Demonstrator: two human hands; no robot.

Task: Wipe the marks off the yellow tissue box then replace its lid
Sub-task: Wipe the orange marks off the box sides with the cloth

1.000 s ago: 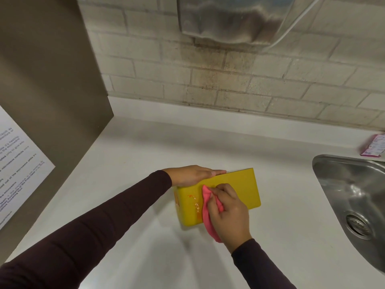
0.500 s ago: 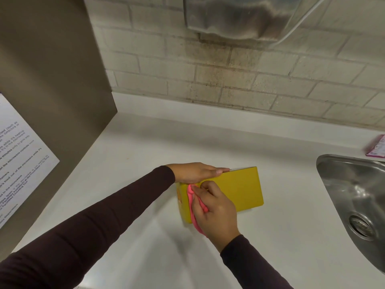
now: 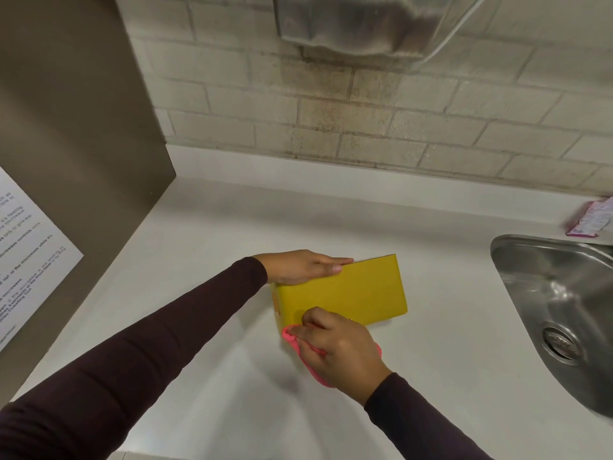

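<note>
At frame centre, the yellow tissue box [image 3: 345, 293] is steadied by the flat, spread left hand [image 3: 305, 267]. A pink cloth [image 3: 306, 355] is pinched in the right hand [image 3: 338, 350] for wiping its lower edge.

even overhead light, soft shadows under both arms on the counter [image 3: 331, 227], glare in sink [image 3: 564, 293], wide-angle bowing at edges

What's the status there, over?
Left hand steadies yellow tissue box. Right hand presses pink cloth at its lower corner. Lid not visible. Nothing blocking.

Steel sink [image 3: 560, 313], pink packet [image 3: 588, 222], printed notice [image 3: 30, 254]
</note>
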